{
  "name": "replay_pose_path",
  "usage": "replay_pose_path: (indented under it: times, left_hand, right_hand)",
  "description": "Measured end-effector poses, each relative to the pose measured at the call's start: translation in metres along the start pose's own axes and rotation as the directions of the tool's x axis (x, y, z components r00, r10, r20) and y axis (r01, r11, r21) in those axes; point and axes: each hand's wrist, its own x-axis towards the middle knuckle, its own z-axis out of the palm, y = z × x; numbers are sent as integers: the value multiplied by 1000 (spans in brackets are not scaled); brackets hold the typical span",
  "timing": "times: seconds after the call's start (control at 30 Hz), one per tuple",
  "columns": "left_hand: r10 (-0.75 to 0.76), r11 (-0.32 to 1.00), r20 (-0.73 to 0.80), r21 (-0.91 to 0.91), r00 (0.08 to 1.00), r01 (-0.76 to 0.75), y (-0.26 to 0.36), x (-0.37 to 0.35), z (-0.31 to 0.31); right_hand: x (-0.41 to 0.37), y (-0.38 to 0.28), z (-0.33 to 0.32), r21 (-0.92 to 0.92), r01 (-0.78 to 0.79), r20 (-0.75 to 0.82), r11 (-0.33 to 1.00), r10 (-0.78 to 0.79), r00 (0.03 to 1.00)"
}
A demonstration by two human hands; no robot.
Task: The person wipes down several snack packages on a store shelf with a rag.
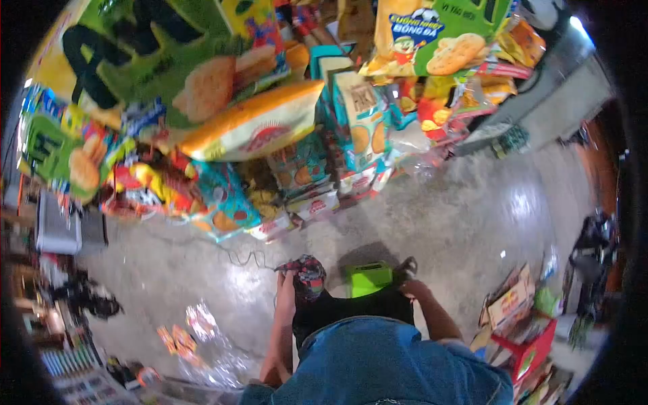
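Observation:
My left hand (287,281) is closed at the edge of a dark bundle with a red and grey pattern (311,275), low in front of my body. A thin dark wavy cord (250,258) lies out to the left of it. To the right, my right hand (414,290) is curled beside a small dark looped thing (408,266), whose kind I cannot make out. Between the hands is a bright green box-like object (369,279), partly hidden by the black cloth (351,310) over my lap.
Large snack packets (250,125) hang and stand in a display ahead. Crumpled clear plastic (219,358) and orange wrappers (177,339) lie on the concrete floor (472,223). A red box (530,347) and cardboard (507,302) are at the right.

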Motion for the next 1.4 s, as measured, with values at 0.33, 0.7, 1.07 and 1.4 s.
replay_pose_path:
  times: [0.33, 0.7, 1.07, 1.4]
  left_hand:
    - [-143, 926, 379, 378, 914, -12, 64, 42, 22]
    - [-434, 780, 350, 607, 830, 152, 22, -3, 68]
    - [-407, 706, 419, 708, 812, -11, -126, 92, 144]
    - [-486, 721, 425, 688, 764, 77, -309, 297, 124]
  right_hand:
    - [37, -122, 117, 260, -48, -476, 964, 172, 862]
    - [-77, -92, 147, 164, 97, -340, 982, -36, 940]
    - [96, -64, 121, 164, 342, -504, 925, -219, 835]
    - [366, -153, 125, 870, 267, -376, -414, -207, 903]
